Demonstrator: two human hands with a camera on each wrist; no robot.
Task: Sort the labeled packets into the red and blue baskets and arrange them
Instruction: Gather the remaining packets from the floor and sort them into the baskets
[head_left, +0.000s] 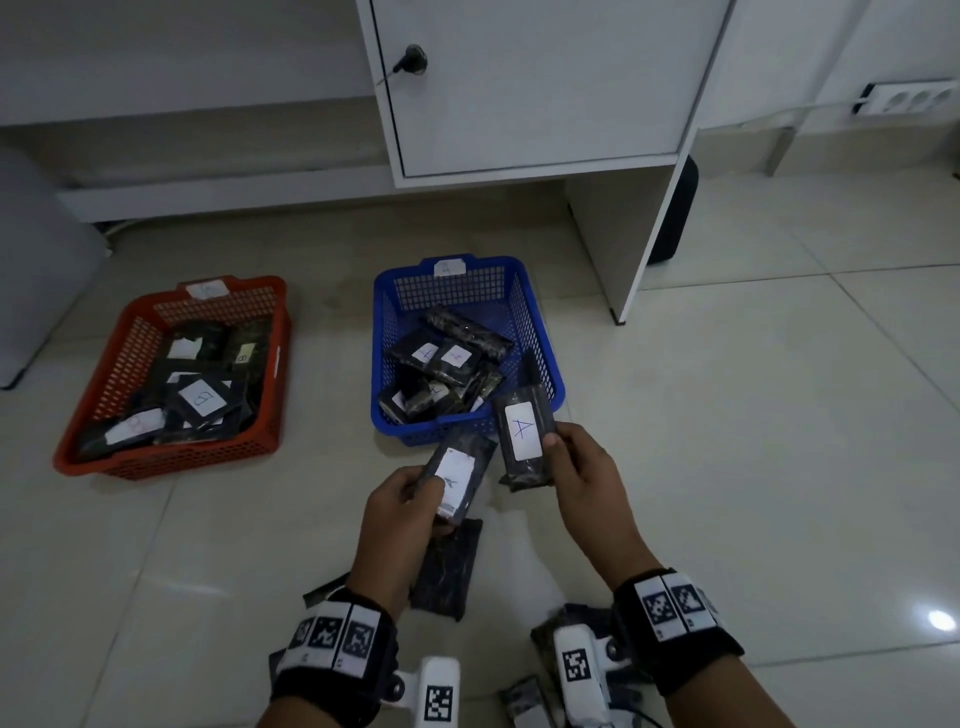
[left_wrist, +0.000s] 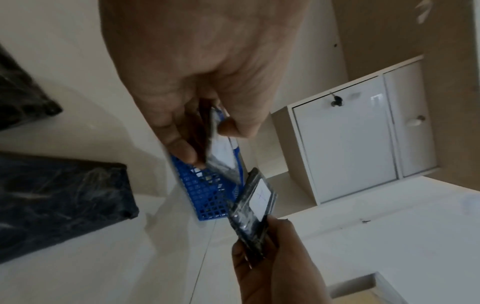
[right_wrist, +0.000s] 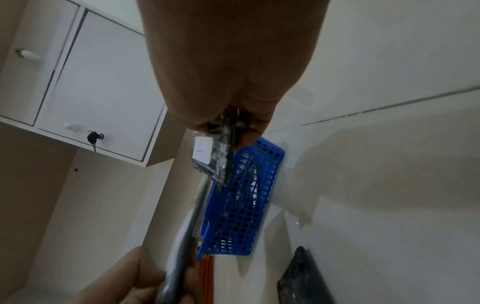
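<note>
Item 1, left hand (head_left: 402, 501): at 6 o'clock of the head view, fingers and thumb curled round a dark packet with a white label (head_left: 460, 475), thumb pressed on the label's near end; the letter on it is partly covered. In the left wrist view the same hand (left_wrist: 197, 86) pinches that packet (left_wrist: 217, 148) between thumb and fingers

Item 2, right hand (head_left: 587, 478): just at 3 o'clock of the left hand, gripping a second dark packet marked "A" (head_left: 523, 435), held upright along its right edge, its top overlapping the near rim of the blue basket. The right wrist view shows the hand (right_wrist: 228, 67) closed on this packet (right_wrist: 211, 154), label facing left

Item 3, blue basket (head_left: 543, 332): on the tiled floor (head_left: 753, 415) at 12 o'clock of the hands, tagged "A" on its far rim; contains a loose heap of dark packets, several labels face up

Item 4, red basket (head_left: 130, 338): at 10 o'clock of the hands, well apart from the blue one, with a white tag on its far rim that is too faint to read; holds dark packets, a label "B" legible on the topmost

Item 5, loose packet on the floor (head_left: 447, 569): face down, at 6 o'clock directly under the left hand; further dark packets lie near the wrists at the lower frame edge

Item 6, white cabinet (head_left: 545, 93): at 12 o'clock beyond the blue basket, key in its door lock

Item 7, wall sockets (head_left: 909, 98): at 2 o'clock, on the wall
</note>
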